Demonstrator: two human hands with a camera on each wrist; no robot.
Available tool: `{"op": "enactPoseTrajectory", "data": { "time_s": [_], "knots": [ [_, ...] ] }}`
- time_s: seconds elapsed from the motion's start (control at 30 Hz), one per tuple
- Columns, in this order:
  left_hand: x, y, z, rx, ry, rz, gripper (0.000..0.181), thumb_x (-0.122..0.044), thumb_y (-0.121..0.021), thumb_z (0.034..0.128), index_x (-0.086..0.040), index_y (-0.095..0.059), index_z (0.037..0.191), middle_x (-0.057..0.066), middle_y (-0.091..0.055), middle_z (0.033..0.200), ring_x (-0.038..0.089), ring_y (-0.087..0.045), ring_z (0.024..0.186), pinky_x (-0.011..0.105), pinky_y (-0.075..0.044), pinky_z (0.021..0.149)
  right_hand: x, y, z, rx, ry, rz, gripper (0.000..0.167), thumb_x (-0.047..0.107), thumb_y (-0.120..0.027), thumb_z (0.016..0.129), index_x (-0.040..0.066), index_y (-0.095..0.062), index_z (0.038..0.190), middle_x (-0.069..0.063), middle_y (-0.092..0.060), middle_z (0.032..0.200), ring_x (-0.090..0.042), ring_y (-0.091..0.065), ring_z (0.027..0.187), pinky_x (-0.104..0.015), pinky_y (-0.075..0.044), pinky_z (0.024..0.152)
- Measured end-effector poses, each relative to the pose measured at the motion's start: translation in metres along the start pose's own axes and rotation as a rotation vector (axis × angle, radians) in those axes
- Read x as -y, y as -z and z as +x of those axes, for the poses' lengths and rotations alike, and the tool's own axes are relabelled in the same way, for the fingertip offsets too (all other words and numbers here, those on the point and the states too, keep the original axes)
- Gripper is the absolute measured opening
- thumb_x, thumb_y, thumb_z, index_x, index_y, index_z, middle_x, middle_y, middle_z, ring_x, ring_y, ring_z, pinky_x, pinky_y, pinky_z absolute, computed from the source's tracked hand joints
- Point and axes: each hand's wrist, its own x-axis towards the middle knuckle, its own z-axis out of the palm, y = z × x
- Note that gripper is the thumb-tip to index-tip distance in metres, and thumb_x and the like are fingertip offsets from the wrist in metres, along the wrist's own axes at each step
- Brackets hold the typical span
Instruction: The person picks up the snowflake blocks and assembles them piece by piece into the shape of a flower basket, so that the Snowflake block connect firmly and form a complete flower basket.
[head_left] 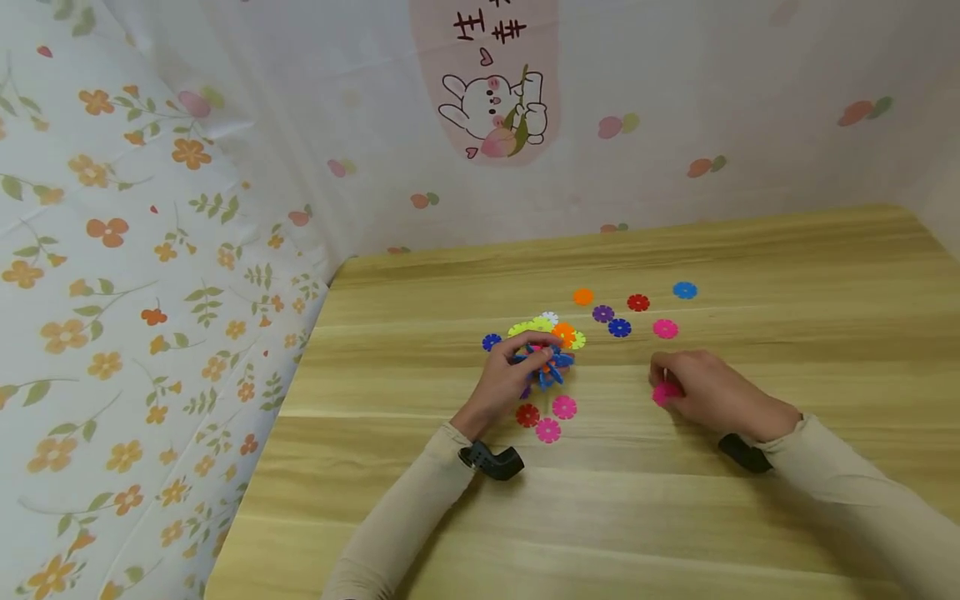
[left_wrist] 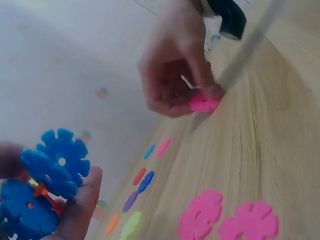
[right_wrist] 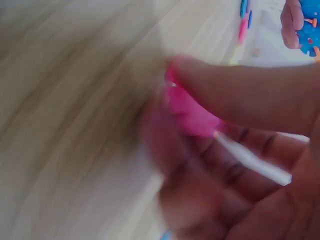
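My left hand (head_left: 513,372) grips a cluster of interlocked snowflake discs (head_left: 551,371), mostly blue with some orange and red pieces, raised over the table. In the left wrist view its blue discs (left_wrist: 61,160) stand at angles to one another beside the thumb. Between thumb and fingers, my right hand (head_left: 708,392) pinches a single pink snowflake disc (head_left: 666,393) close to the tabletop. That pink disc (right_wrist: 192,112) looks blurred in the right wrist view, partly covered by the thumb. The two hands are apart.
Near the left hand lie two loose pink discs (head_left: 564,407) and a red disc (head_left: 527,416). Yellow-green discs (head_left: 521,332) and an orange disc (head_left: 564,334) lie behind it. Farther back are a purple disc (head_left: 603,314), a light blue disc (head_left: 685,290) and others. A patterned cloth backs the wooden table (head_left: 337,492).
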Motion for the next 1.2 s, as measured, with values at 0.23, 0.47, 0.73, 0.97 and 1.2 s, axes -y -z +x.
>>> {"op": "enactPoseTrajectory", "data": {
  "time_s": [0.23, 0.47, 0.73, 0.97, 1.2],
  "knots": [
    [0.003, -0.003, 0.002, -0.014, 0.003, -0.015, 0.025, -0.015, -0.056, 0.1031, -0.004, -0.066, 0.123, 0.007, -0.066, 0.108, 0.010, -0.066, 0.078, 0.022, -0.042, 0.059, 0.016, 0.003, 0.015, -0.059, -0.018, 0.313, 0.010, 0.003, -0.070, 0.091, 0.005, -0.068, 0.100, -0.003, -0.066, 0.074, -0.011, -0.059, 0.058, -0.023, -0.050, 0.053],
    [0.004, -0.010, 0.004, -0.051, 0.009, 0.004, 0.025, -0.015, -0.058, 0.1023, -0.004, -0.067, 0.123, 0.014, -0.063, 0.113, 0.011, -0.060, 0.079, 0.022, -0.049, 0.069, 0.042, 0.005, 0.033, -0.153, -0.023, 0.647, 0.022, 0.002, -0.067, 0.094, -0.004, -0.068, 0.115, -0.019, -0.070, 0.087, -0.020, -0.073, 0.067, -0.034, -0.062, 0.064],
    [0.002, -0.016, 0.006, -0.050, -0.003, 0.023, 0.025, -0.016, -0.057, 0.1025, -0.007, -0.067, 0.123, 0.016, -0.063, 0.121, 0.010, -0.061, 0.083, 0.024, -0.054, 0.075, 0.056, -0.002, 0.040, -0.262, -0.049, 0.655, 0.025, 0.000, -0.069, 0.092, -0.006, -0.069, 0.116, -0.020, -0.072, 0.081, -0.022, -0.076, 0.066, -0.032, -0.062, 0.063],
    [0.002, -0.016, 0.005, -0.052, -0.025, 0.072, 0.024, -0.018, -0.057, 0.1029, -0.010, -0.067, 0.123, 0.013, -0.063, 0.126, 0.014, -0.058, 0.091, 0.025, -0.054, 0.080, 0.059, -0.003, 0.040, -0.280, -0.055, 0.591, 0.014, -0.002, -0.069, 0.090, -0.005, -0.064, 0.102, -0.022, -0.072, 0.080, -0.014, -0.071, 0.056, -0.026, -0.059, 0.056],
    [0.000, -0.021, 0.003, -0.030, -0.041, 0.145, 0.022, -0.019, -0.059, 0.1021, -0.013, -0.067, 0.122, 0.007, -0.063, 0.128, 0.011, -0.054, 0.112, 0.029, -0.048, 0.097, 0.061, -0.004, 0.043, -0.312, -0.045, 0.572, 0.006, -0.001, -0.072, 0.089, -0.006, -0.068, 0.091, -0.019, -0.073, 0.077, -0.016, -0.068, 0.054, -0.023, -0.057, 0.054]
  ]
}}
